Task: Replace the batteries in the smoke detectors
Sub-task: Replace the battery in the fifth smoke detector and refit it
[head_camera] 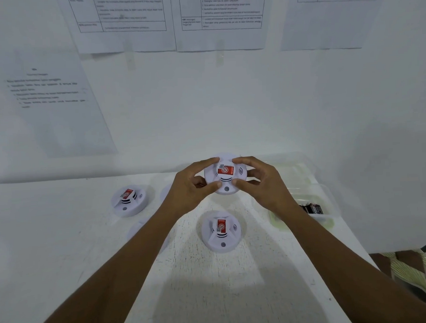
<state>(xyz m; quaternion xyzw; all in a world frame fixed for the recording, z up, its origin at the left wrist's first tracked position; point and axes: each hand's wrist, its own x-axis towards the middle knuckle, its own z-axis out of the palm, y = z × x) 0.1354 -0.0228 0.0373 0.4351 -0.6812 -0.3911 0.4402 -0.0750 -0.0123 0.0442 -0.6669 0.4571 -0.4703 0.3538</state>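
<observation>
Smoke detector (pixel 223 176), gripped by left hand (pixel 196 184) and right hand (pixel 259 181), looks unopened like 2 other detectors (pixel 128 200) (pixel 222 230) on the bench (pixel 64 241); batteries (pixel 311 208) wait in the right tray (pixel 330 218).

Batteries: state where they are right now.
In the head view the batteries lie in the clear tray on the table's right side, near the right hand gripping a smoke detector.

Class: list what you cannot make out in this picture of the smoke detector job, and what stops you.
Head view throughout.
The held detector: its back faces away; the left hand and right hand cover its sides.
The batteries: number unclear, partly behind the right forearm and the clear tray wall.
The wall sheets: print too blurred to read; tops cut by the upper edge.
</observation>
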